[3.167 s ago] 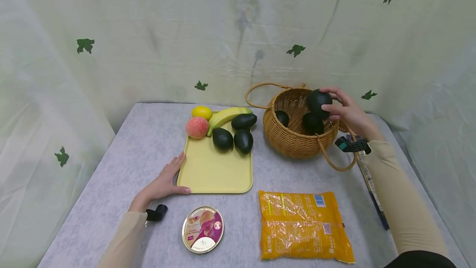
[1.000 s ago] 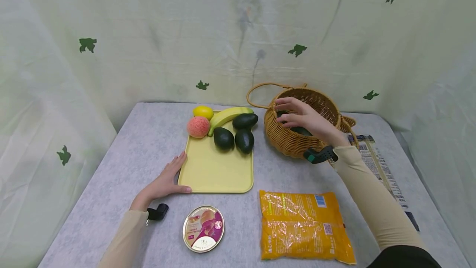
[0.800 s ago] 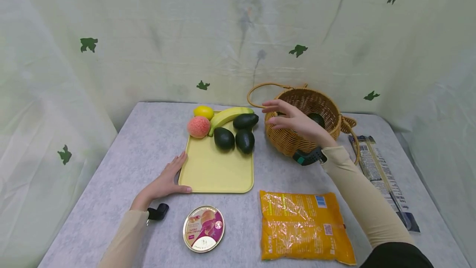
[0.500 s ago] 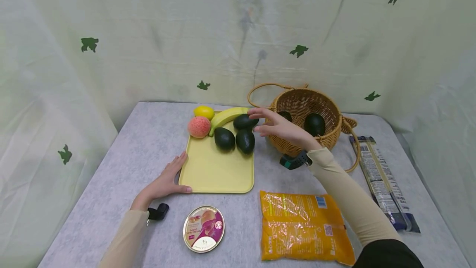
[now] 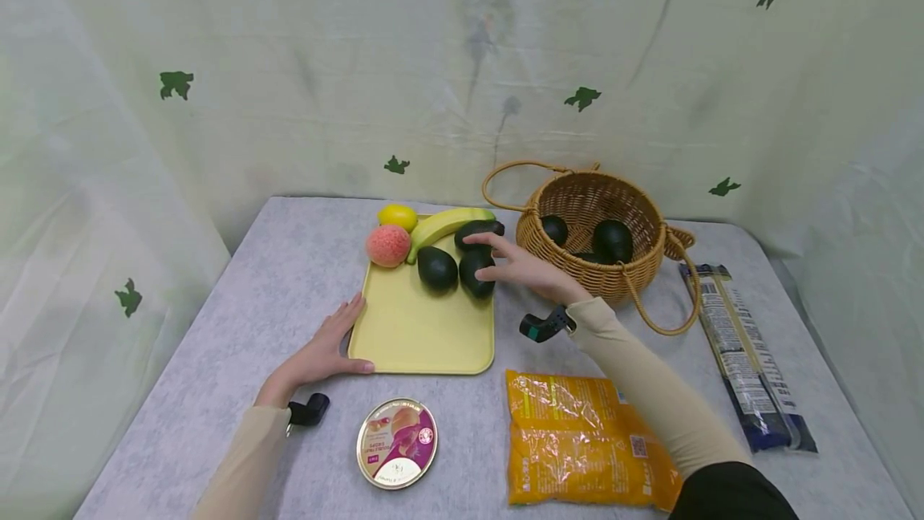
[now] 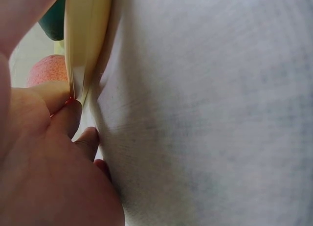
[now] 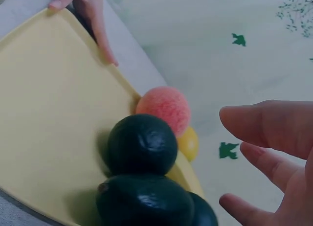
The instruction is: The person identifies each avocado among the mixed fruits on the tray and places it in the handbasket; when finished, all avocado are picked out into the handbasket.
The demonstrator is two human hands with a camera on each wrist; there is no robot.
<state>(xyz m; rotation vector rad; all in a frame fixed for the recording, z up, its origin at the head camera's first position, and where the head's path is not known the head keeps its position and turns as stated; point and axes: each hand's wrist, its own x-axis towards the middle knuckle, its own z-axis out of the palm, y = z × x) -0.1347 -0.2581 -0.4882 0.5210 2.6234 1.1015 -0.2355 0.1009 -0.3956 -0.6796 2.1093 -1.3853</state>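
Observation:
My right hand (image 5: pixel 530 270) is above the right side of the yellow tray (image 5: pixel 422 335), fingers spread and holding nothing. Close under its fingertips lie two dark avocados (image 5: pixel 474 274); a third avocado (image 5: pixel 436 270) is just left of them. The right wrist view shows a gap between this hand's fingers (image 7: pixel 264 121) and the avocados (image 7: pixel 144 199). Along the tray's left front corner rests my left hand (image 5: pixel 318 355), its fingertips touching the edge. A banana (image 5: pixel 447 221), a pink peach (image 5: pixel 388 245) and a yellow lemon (image 5: pixel 398 217) sit at the tray's far end.
Right of the tray stands a wicker basket (image 5: pixel 617 286) with avocados (image 5: pixel 612 242) inside and looped handles at its sides. An orange packet (image 5: pixel 570 456) lies in front, partly under the right sleeve. A round tin (image 5: pixel 397 444) and a long dark packet (image 5: pixel 751 367) are also on the table.
My right hand has let go of an avocado in the basket and moved left and down to the tray's avocados. The left hand has stayed at the tray's corner.

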